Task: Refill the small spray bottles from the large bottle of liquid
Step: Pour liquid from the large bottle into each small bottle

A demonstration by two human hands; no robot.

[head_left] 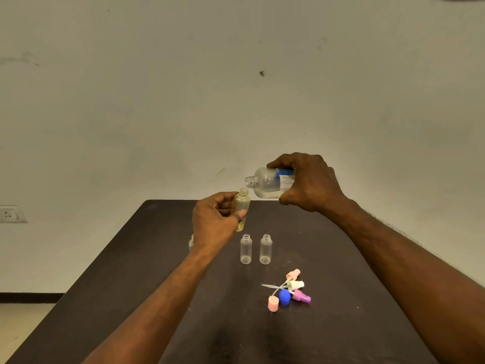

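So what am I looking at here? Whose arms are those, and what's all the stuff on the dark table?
There is no machine here, just a person wearing a camera on the head, so you look down their own arms. The right hand tips the big bottle, open mouth toward a small bottle held upright in the left hand. No stream is visible. On the table stand two more clear small bottles, and, uncapped and seemingly empty. Another is mostly hidden behind the left wrist. Nearer you lies a heap of coloured spray tops, taken off for refilling.
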